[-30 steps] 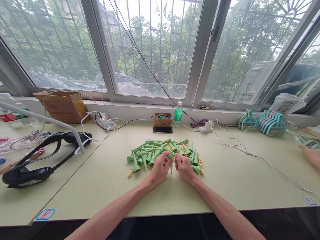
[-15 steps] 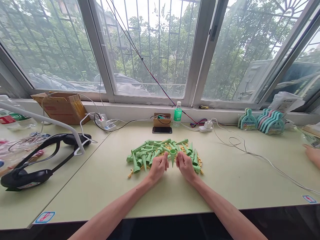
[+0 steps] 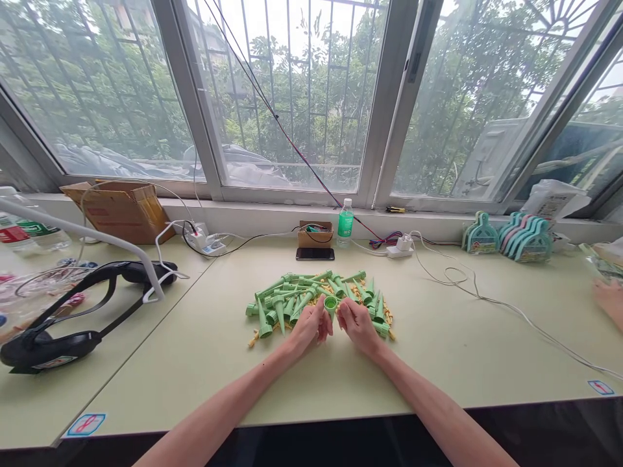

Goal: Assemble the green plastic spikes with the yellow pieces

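A green plastic watering spike (image 3: 331, 303), cone-shaped with a round mouth, is held between thumb and fingers of my left hand (image 3: 310, 325). Its open mouth faces up toward me, and the narrow end drops partly out of sight behind the fingers. Close on its right, my right hand (image 3: 359, 324) is pinched at the spike's rim. Whatever lies between those fingertips is too small to name. Just beyond both hands spreads a pile of green watering spikes (image 3: 279, 307), with many small yellow pieces (image 3: 388, 312) under and among them.
Behind the pile are a phone (image 3: 315, 254), a small cardboard box (image 3: 316, 237) and a green-labelled bottle (image 3: 345, 224). A black headset strap (image 3: 104, 324) lies left. White cables (image 3: 479, 295) and pastel hanger-like items (image 3: 528, 237) are on the right, where another person's hand (image 3: 609, 295) shows.
The spike has moved slightly left and down into my left hand, its mouth now turned more toward me. My right hand has shifted slightly left, to its rim.
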A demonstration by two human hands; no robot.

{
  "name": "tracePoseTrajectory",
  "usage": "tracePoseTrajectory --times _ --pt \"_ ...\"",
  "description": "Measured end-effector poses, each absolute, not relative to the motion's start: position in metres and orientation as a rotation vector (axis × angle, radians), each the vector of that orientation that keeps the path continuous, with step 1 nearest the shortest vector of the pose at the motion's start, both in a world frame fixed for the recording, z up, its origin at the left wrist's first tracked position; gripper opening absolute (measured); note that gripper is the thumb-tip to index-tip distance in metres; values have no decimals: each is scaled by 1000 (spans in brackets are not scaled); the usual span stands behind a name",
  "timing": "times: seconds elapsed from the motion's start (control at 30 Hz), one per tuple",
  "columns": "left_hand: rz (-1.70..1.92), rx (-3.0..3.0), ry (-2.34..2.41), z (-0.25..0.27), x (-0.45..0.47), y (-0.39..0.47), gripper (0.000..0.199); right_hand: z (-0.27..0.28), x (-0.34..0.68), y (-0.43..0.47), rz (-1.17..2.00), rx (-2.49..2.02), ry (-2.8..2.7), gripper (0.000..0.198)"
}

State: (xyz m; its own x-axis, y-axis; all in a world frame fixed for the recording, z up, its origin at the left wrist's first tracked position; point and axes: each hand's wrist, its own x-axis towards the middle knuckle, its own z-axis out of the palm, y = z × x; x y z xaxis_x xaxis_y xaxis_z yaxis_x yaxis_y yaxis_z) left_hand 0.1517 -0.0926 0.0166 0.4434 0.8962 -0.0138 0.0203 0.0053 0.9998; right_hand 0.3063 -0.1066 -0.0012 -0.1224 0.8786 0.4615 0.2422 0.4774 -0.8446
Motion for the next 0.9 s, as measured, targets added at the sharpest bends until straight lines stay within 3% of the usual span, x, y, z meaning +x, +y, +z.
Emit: tracePoseTrajectory --times 0.9 --pt "827 1446 816 17 149 -92 64 0 306 -105 876 -1003 -1608 37"
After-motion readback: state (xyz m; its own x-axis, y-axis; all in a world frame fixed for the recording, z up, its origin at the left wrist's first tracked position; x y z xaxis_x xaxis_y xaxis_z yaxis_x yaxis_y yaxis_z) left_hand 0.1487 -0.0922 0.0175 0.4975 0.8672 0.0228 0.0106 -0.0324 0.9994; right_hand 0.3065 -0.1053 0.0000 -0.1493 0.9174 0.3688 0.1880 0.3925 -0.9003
